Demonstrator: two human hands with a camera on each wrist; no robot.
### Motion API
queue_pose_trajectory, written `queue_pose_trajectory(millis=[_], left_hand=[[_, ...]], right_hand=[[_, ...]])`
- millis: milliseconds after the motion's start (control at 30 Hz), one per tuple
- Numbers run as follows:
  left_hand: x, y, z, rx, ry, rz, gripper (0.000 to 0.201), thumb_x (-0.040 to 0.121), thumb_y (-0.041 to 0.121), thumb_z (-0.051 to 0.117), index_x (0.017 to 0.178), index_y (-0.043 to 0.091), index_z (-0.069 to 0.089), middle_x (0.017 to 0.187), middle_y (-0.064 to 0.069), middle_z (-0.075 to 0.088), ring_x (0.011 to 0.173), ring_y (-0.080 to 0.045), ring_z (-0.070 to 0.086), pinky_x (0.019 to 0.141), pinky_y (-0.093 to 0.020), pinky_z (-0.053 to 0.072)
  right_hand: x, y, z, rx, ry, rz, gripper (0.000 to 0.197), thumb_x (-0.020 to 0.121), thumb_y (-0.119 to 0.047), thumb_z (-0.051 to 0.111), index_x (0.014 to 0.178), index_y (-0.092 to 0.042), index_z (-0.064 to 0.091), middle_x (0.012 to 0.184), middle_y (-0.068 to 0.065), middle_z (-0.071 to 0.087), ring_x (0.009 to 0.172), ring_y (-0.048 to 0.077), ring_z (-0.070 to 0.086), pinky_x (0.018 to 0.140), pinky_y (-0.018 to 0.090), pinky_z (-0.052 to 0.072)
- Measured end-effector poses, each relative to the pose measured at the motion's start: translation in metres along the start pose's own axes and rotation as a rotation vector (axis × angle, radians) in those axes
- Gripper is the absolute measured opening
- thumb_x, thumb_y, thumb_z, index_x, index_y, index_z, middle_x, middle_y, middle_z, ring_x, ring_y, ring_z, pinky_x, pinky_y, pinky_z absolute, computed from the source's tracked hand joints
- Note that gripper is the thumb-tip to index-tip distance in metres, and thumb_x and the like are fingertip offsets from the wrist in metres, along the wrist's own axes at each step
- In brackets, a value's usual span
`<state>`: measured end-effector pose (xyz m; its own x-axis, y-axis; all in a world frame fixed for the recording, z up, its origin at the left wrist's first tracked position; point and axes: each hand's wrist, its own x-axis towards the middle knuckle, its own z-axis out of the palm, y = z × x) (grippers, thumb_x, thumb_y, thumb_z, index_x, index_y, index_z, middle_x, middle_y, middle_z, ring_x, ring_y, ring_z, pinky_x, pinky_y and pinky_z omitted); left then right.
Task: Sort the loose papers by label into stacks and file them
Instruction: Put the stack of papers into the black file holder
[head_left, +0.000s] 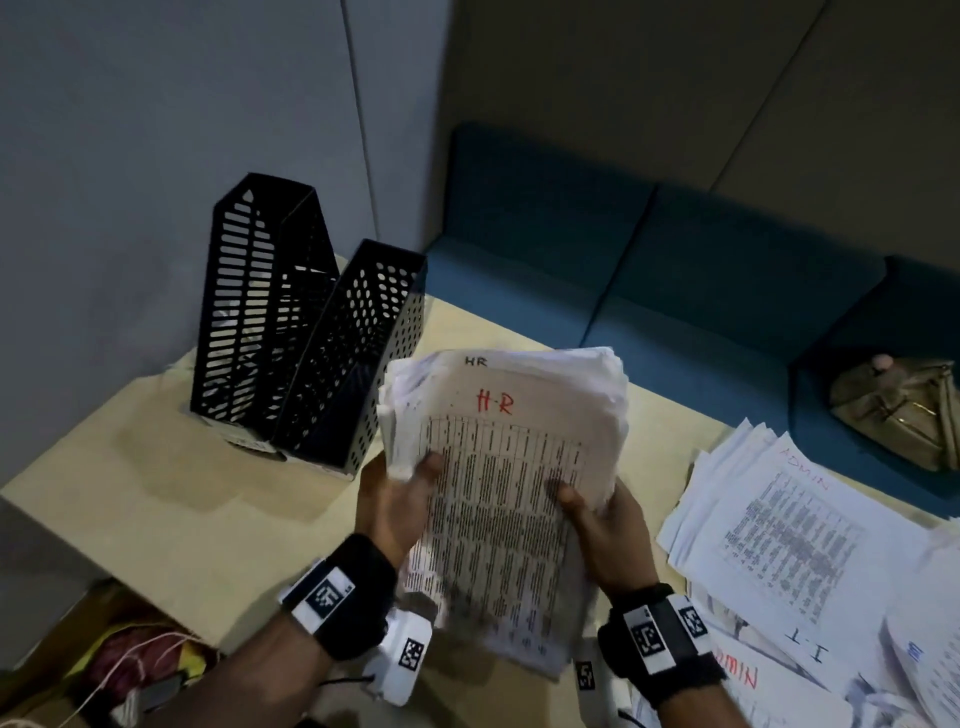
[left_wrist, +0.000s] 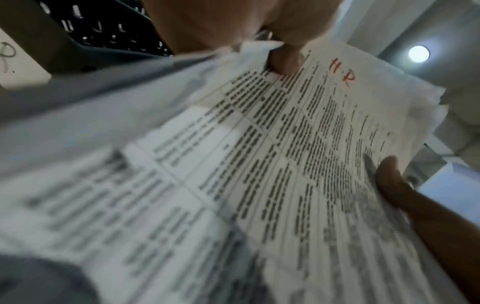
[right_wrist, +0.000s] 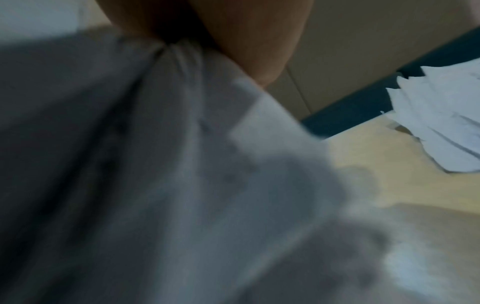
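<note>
A thick stack of printed sheets (head_left: 498, 483) with "H-R" in red on the top page is held above the table in both hands. My left hand (head_left: 400, 499) grips its left edge, thumb on top. My right hand (head_left: 597, 519) grips the right edge, thumb on the page. In the left wrist view the same HR stack (left_wrist: 285, 154) fills the frame, with my left thumb (left_wrist: 285, 59) on its top corner and the right thumb (left_wrist: 389, 179) lower right. The right wrist view shows the blurred underside of the HR stack (right_wrist: 182, 164). Two black perforated file holders (head_left: 306, 332) stand just left of the stack.
Loose sheets marked ADMIN and I-T (head_left: 810, 551) lie spread on the beige table (head_left: 130, 493) at the right, seen too as loose sheets (right_wrist: 441, 119). A blue sofa (head_left: 649, 270) with a tan bag (head_left: 898, 410) runs behind. A box of clutter (head_left: 119, 670) sits lower left.
</note>
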<state>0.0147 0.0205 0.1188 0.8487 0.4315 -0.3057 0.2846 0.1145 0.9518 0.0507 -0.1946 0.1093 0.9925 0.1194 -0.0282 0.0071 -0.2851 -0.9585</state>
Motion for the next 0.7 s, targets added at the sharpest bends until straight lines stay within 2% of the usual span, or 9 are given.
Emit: queue_pose_trajectory(millis=[100,167,267,367,467,533,567,633,700], left_hand=[[0.004,0.013,-0.023,-0.078,-0.046,-0.043,0.059,0.071,0.047,0.074,0.122,0.022,0.058,0.126,0.005,0.062,0.118,-0.016,0.055,0.104,-0.039,0.037],[0.007,0.017,-0.041,-0.117,-0.189,-0.119,0.076,0.062,0.060,0.078,0.125,0.023,0.058,0.132,0.009,0.057,0.125,-0.010,0.049,0.112,-0.043,0.025],[0.007,0.022,-0.056,0.048,-0.238,-0.101,0.088,0.058,0.062,0.080,0.130,0.019,0.053,0.131,-0.006,0.061,0.122,-0.018,0.056,0.110,-0.047,0.035],[0.010,0.025,-0.073,0.049,0.010,-0.028,0.059,0.074,0.041,0.078,0.111,-0.001,0.061,0.091,-0.017,0.073,0.086,-0.031,0.070,0.088,-0.049,0.054],[0.006,0.046,-0.088,-0.036,0.302,0.151,0.027,0.084,0.022,0.070,0.095,-0.002,0.063,0.063,-0.004,0.070,0.052,-0.014,0.061,0.051,-0.018,0.046],[0.007,0.062,-0.098,-0.016,0.521,0.280,0.027,0.085,0.015,0.069,0.104,-0.004,0.064,0.092,-0.014,0.070,0.062,-0.008,0.056,0.050,-0.014,0.038],[0.010,0.067,-0.104,-0.053,0.582,0.349,0.022,0.085,0.011,0.069,0.103,0.000,0.066,0.100,-0.004,0.069,0.067,-0.002,0.057,0.055,-0.011,0.037],[0.018,0.076,-0.114,-0.200,0.627,0.441,0.021,0.084,0.005,0.070,0.101,0.016,0.071,0.102,0.013,0.071,0.082,0.005,0.062,0.073,-0.010,0.046],[0.027,0.082,-0.118,-0.284,0.678,0.435,0.026,0.085,0.007,0.068,0.111,0.011,0.066,0.104,0.014,0.070,0.087,0.008,0.061,0.078,-0.012,0.047]], right_hand=[[0.009,-0.013,0.004,0.019,-0.037,-0.031,0.011,0.085,-0.015,0.066,0.093,-0.020,0.061,0.076,-0.018,0.071,0.073,-0.011,0.065,0.058,0.005,0.048],[0.017,-0.025,0.008,0.004,-0.073,-0.060,0.010,0.086,-0.018,0.065,0.093,-0.025,0.062,0.083,-0.019,0.073,0.077,-0.004,0.068,0.061,0.011,0.052],[0.025,-0.034,0.020,0.033,-0.091,-0.080,0.012,0.087,-0.029,0.064,0.098,-0.023,0.061,0.088,-0.026,0.071,0.080,-0.003,0.068,0.063,0.011,0.051],[0.031,-0.041,0.043,-0.021,-0.154,-0.083,0.042,0.079,-0.055,0.061,0.107,-0.023,0.054,0.096,-0.018,0.071,0.085,-0.001,0.067,0.063,0.012,0.051],[0.036,-0.042,0.074,-0.124,-0.153,-0.038,0.059,0.079,-0.040,0.071,0.125,-0.023,0.039,0.115,-0.011,0.058,0.094,0.005,0.063,0.074,0.014,0.051],[0.042,-0.047,0.098,-0.257,-0.025,-0.123,0.068,0.079,-0.019,0.073,0.135,-0.018,0.035,0.129,-0.003,0.047,0.111,0.012,0.052,0.093,0.024,0.046],[0.044,-0.052,0.111,-0.296,-0.014,-0.176,0.067,0.078,-0.014,0.071,0.136,-0.017,0.037,0.132,-0.001,0.045,0.117,0.016,0.049,0.100,0.030,0.043],[0.047,-0.069,0.139,-0.280,-0.136,-0.233,0.060,0.081,-0.012,0.067,0.135,-0.019,0.041,0.133,0.000,0.047,0.121,0.017,0.048,0.104,0.032,0.040],[0.049,-0.087,0.165,-0.257,-0.321,-0.285,0.056,0.086,-0.017,0.064,0.136,-0.023,0.042,0.136,-0.002,0.046,0.125,0.014,0.046,0.105,0.025,0.036]])
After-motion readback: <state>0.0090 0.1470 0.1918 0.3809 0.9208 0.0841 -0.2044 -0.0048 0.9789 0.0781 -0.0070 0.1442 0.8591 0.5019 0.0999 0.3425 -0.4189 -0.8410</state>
